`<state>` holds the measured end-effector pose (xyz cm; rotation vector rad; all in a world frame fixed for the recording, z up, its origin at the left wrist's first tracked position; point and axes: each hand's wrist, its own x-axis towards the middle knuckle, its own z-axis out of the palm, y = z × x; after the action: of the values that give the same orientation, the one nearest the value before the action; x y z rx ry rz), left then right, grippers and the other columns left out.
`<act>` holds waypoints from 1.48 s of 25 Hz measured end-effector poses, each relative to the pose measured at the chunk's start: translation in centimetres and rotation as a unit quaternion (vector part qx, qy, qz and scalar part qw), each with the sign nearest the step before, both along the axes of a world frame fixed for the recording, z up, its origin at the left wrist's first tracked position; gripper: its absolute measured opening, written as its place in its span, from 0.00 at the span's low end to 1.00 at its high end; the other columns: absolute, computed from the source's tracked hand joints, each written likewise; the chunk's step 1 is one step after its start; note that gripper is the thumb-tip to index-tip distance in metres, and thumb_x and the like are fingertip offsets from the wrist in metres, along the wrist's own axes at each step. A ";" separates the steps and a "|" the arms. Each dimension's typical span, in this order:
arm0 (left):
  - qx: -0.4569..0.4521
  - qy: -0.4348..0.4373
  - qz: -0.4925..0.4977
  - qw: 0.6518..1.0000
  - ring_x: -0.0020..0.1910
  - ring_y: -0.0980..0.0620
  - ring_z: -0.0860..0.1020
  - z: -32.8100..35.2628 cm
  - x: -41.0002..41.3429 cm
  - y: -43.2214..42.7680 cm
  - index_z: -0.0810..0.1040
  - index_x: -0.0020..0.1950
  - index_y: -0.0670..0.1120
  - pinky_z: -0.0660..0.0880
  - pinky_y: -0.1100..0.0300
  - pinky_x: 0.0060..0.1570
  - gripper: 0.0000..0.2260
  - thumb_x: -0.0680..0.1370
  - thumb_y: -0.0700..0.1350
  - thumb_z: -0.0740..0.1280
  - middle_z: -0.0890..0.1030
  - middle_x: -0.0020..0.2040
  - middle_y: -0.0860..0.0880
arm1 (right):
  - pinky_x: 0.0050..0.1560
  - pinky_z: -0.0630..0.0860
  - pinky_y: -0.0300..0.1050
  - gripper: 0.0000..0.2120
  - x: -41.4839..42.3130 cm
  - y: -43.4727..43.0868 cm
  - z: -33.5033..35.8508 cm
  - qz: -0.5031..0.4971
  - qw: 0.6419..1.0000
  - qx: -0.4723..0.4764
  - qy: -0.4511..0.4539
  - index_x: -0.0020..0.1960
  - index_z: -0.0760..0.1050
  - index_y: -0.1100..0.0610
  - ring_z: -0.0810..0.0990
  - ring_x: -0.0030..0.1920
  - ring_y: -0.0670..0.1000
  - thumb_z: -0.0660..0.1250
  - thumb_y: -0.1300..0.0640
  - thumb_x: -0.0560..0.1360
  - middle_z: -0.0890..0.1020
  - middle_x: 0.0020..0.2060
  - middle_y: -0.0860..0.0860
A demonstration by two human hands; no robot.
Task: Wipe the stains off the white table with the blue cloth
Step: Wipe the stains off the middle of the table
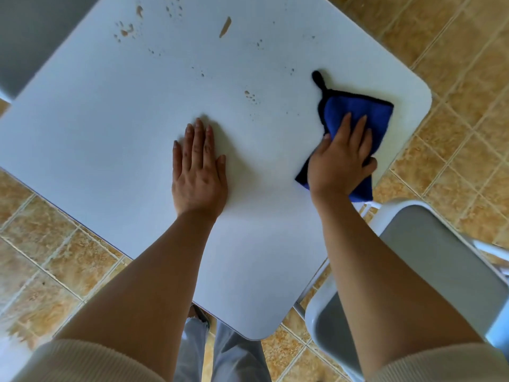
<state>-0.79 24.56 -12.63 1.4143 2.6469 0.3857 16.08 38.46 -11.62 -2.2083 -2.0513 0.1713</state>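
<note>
Now, two bare hands are down on the white counter (110, 133), and the right hand (340, 161) is on top of the blue cloth (358, 111), which lies near the counter's right rounded corner. Its fingers (344, 128) lie flat and a little fanned over the fabric, thumb out on the left edge, pressing it to the surface rather than pinching it. The cloth is folded, black-trimmed, with one black hanging loop (318, 78) poking out toward the far side. The left hand (198, 172) rests palm down on bare surface, well apart from the cloth, fingers straight and held close together, thumb slightly out. Nothing stands between the cloth and the mess: the brown stains (126, 30) are scattered across the far half of the counter. One long streak (225, 27) sits near the far edge, one small blotch (139, 11) lies left of it, and clusters of tiny drops trail down toward a speckled patch (250, 95) just beyond the space between the hands; the droplets are too many and too small to count. Around it all, one grey chair (429, 252) with a white frame stands just beside the near right edge, partly behind the right forearm, and a grey surface (30, 37) fills the upper left corner. Tan floor tiles (454, 64) surround everything. Two cream sleeves (82, 362) are pushed up at the bottom, with light trousers (237, 357) between.
</note>
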 end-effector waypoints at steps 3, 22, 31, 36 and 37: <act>0.001 0.005 0.000 1.000 0.78 0.49 0.52 0.0 0.0 -0.2 0.54 0.78 0.41 0.46 0.51 0.76 0.24 0.83 0.49 0.48 0.55 0.79 0.44 | 0.61 0.67 0.58 0.24 -3.9 -2.9 -0.1 0.114 0.992 0.044 0.006 0.74 0.68 0.51 0.68 0.73 0.54 0.59 0.50 0.79 0.68 0.75 0.52; -0.024 0.008 -0.002 1.000 0.78 0.50 0.50 0.0 -0.2 -0.2 0.52 0.79 0.43 0.45 0.51 0.76 0.24 0.83 0.49 0.47 0.53 0.79 0.46 | 0.63 0.64 0.60 0.24 -6.6 -0.3 -0.4 0.106 0.993 0.052 0.014 0.75 0.67 0.51 0.66 0.75 0.54 0.57 0.49 0.79 0.67 0.76 0.52; 0.033 -0.045 -0.034 0.998 0.78 0.49 0.54 0.6 -0.9 -0.7 0.58 0.77 0.40 0.45 0.53 0.76 0.24 0.83 0.48 0.47 0.58 0.78 0.43 | 0.62 0.66 0.58 0.23 1.0 -7.1 0.0 0.137 0.990 0.034 -0.026 0.76 0.65 0.49 0.66 0.75 0.52 0.56 0.49 0.81 0.65 0.77 0.49; 0.014 -0.028 -0.030 0.999 0.78 0.48 0.53 0.7 -3.5 -5.2 0.58 0.77 0.41 0.43 0.54 0.76 0.25 0.83 0.49 0.47 0.56 0.78 0.44 | 0.59 0.69 0.60 0.23 -2.9 -8.9 0.2 0.039 0.999 0.014 0.000 0.75 0.67 0.52 0.68 0.73 0.55 0.56 0.50 0.80 0.67 0.76 0.52; 0.005 -0.019 -0.023 1.000 0.78 0.48 0.53 0.6 -3.9 -6.3 0.58 0.78 0.41 0.43 0.53 0.76 0.25 0.83 0.49 0.47 0.56 0.78 0.44 | 0.59 0.69 0.60 0.23 -4.3 -10.2 0.2 0.051 0.998 0.019 0.005 0.74 0.68 0.51 0.69 0.73 0.54 0.57 0.50 0.80 0.68 0.75 0.52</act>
<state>-4.73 18.29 -12.03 1.4529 2.5818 0.4173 11.81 28.23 -11.38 -2.0774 -2.1439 0.1511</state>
